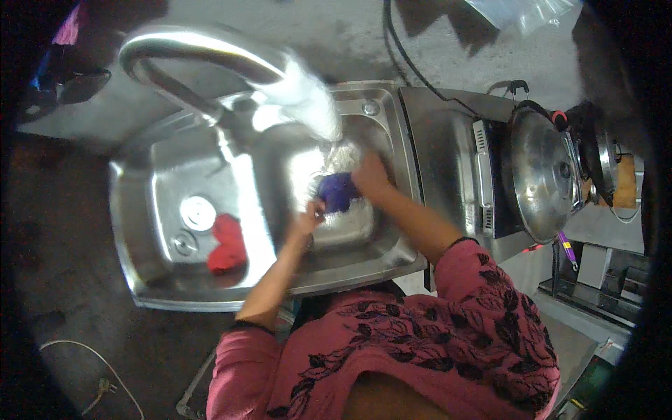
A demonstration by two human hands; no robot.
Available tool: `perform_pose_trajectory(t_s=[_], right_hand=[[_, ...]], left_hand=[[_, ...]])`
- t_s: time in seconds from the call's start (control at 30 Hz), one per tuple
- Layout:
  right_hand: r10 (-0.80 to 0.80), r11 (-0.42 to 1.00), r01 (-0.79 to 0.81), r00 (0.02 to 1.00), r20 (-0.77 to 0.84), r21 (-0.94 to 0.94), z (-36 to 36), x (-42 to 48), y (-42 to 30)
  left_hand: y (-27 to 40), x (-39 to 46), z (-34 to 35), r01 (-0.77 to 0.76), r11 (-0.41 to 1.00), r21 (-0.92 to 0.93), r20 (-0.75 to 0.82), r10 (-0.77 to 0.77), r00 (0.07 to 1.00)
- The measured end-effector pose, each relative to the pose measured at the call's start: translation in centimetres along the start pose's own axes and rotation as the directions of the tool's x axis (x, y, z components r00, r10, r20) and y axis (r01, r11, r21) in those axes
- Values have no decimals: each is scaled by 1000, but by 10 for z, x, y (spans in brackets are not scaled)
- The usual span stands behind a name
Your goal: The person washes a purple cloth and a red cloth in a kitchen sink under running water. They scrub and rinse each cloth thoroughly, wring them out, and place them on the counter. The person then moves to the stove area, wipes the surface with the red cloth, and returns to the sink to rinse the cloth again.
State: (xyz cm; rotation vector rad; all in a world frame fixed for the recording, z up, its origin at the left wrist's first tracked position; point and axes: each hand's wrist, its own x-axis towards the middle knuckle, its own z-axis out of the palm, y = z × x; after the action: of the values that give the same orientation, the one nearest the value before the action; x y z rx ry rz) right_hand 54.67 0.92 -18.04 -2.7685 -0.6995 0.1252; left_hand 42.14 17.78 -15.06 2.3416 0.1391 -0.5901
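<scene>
A purple cloth [337, 193] is stretched between my two hands in the right basin of a stainless steel sink [336, 278]. My left hand [311, 216] grips its lower left edge, and my right hand [371, 177] is closed on its right side; both are slightly blurred. Above them ends the curved metal faucet [210, 42], its outlet wrapped in something white [315, 105]. Water appears to run down near the cloth. In the left basin a red cloth [229, 245] lies beside a round white item [198, 212] and the drain [184, 242].
Right of the sink, a metal counter [441, 152] holds a cooktop [493, 178] with a large lidded pan [543, 170]. A black cable [415, 65] runs down the grey wall behind. At lower left lies a white cord with a plug [106, 386].
</scene>
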Motion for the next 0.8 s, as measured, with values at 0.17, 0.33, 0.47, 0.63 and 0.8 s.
perform_pose_trajectory(t_s=[0.17,0.33,0.47,0.63,0.8], right_hand=[[-46,959,268,455,889,-88,35,-81,-25],[-400,725,-195,661,635,660,51,-12,-21],[-36,114,-404,911,410,908,-21,50,-102],[-228,968,221,972,49,118,10,9,-151],[-490,863,455,645,587,221,-11,-45,-140]], left_hand=[[2,-50,11,115,948,297,282,-203,938],[-17,-59,22,5,870,492,286,-167,944],[8,-74,-13,5,940,341,179,-70,981],[66,-115,-87,14,996,83,-293,11,956],[66,-121,-89,-26,987,161,-500,104,859]])
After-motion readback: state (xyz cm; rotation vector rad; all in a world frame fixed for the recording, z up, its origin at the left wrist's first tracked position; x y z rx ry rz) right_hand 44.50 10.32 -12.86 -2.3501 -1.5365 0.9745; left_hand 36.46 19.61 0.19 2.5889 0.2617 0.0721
